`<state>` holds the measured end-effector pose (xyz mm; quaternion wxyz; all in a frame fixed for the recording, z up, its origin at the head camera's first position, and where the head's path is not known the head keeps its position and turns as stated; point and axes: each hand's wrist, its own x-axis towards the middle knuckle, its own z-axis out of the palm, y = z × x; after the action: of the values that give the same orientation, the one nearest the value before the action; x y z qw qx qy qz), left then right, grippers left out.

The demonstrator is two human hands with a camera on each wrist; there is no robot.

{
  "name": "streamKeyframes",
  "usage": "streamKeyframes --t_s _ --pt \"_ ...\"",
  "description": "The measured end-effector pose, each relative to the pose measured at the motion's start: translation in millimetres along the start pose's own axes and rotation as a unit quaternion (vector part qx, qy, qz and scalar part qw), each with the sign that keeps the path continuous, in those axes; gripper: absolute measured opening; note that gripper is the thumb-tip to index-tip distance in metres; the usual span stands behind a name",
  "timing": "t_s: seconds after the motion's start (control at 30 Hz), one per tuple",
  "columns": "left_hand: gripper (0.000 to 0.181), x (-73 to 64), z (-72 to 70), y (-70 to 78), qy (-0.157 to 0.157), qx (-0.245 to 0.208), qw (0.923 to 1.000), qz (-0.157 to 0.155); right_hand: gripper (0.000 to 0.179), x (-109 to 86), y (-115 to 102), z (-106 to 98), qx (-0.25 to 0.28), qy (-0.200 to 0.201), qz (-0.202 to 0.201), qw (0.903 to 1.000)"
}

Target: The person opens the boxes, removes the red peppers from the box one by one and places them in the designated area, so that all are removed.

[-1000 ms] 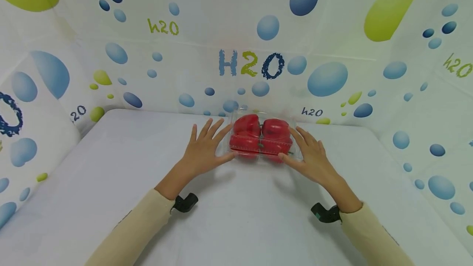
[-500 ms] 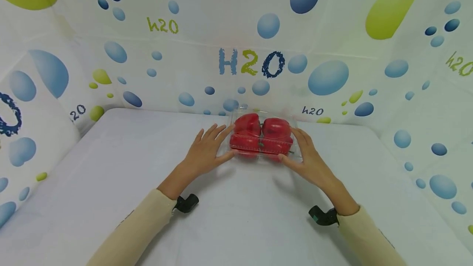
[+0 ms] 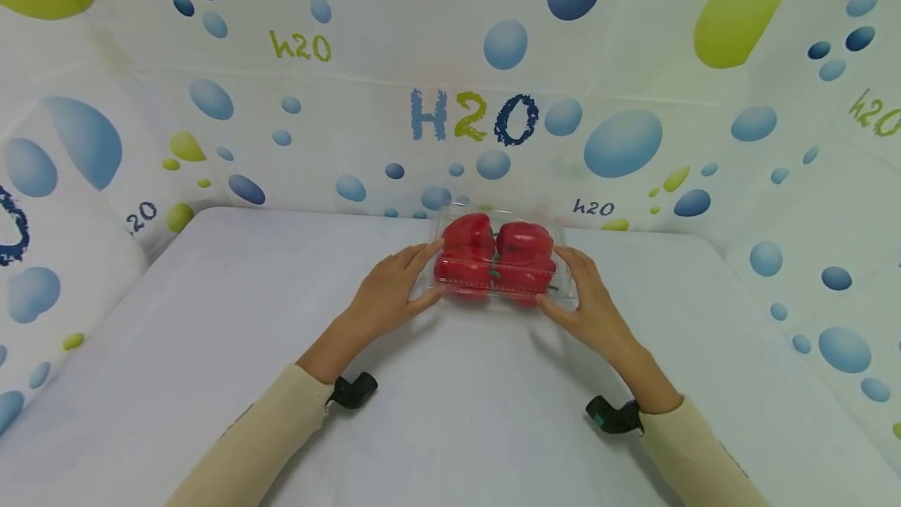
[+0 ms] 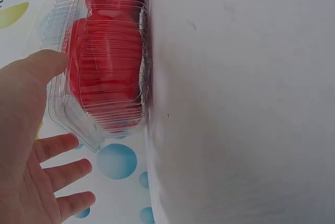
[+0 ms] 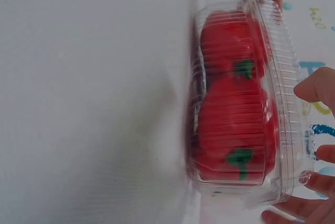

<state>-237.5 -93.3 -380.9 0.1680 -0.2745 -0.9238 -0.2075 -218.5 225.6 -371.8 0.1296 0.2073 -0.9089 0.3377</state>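
Red peppers [image 3: 468, 237] fill the box [image 3: 497, 266]; your left hand [image 3: 385, 296] and right hand [image 3: 594, 308] flank it, each grip spread unclosed, thumbs [image 3: 426, 300] nearest you.

White backdrop [image 3: 380, 30] behind and along both sides, creased in places. Printed with blue and lime-green ovals [image 3: 623, 143], plus large H2O lettering [image 3: 470, 117] near the middle, smaller h2O repeats [image 3: 300, 46] around. White tabletop [image 3: 464, 436] below, reaching back to the backdrop. Soft, rather dim light.

The left wrist view's edge crops the left hand [image 4: 15, 156].
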Motion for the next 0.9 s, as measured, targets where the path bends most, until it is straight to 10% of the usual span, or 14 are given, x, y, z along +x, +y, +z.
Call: streamKeyframes --t_s 0.9 --pt "0.066 -1.7 -0.2 6.1 0.017 -0.006 0.9997 -0.014 0.076 -3.7 4 11 0.007 0.036 0.005 0.9993"
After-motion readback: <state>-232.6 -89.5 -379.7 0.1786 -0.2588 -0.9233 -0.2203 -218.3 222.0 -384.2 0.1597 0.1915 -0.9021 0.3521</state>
